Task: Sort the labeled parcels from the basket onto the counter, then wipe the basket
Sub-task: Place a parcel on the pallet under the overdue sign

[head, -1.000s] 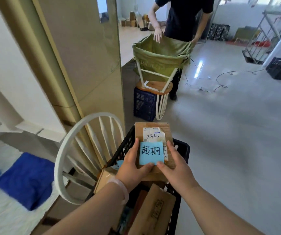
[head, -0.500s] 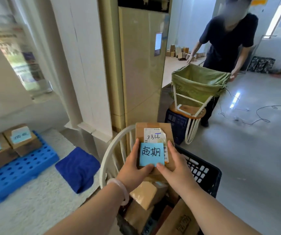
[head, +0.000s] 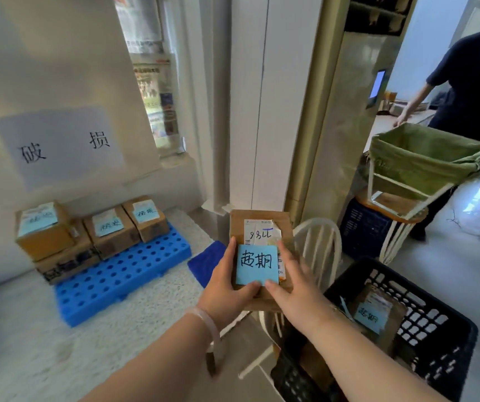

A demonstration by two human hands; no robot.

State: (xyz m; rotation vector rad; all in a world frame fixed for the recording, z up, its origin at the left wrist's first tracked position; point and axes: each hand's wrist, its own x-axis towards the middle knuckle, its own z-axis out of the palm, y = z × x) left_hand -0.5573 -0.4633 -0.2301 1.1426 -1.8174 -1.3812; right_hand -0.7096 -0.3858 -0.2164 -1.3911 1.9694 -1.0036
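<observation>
A brown cardboard parcel (head: 262,227) with a blue note is held upright at centre. The black basket (head: 424,323) at 4 o'clock holds another noted parcel (head: 378,311). Three labelled parcels (head: 111,233) sit at 9 o'clock.

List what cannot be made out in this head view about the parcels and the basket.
Head view:
Held parcel: lower part hidden by the left hand and right hand.
Black basket: contents partly hidden by the right forearm; bottom edge cuts it off.
Notes on the three counter parcels: too blurred to read.

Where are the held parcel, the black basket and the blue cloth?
held parcel (head: 257,264), head view, its blue note
black basket (head: 424,295), head view, far rim
blue cloth (head: 204,261), head view, its middle
</observation>
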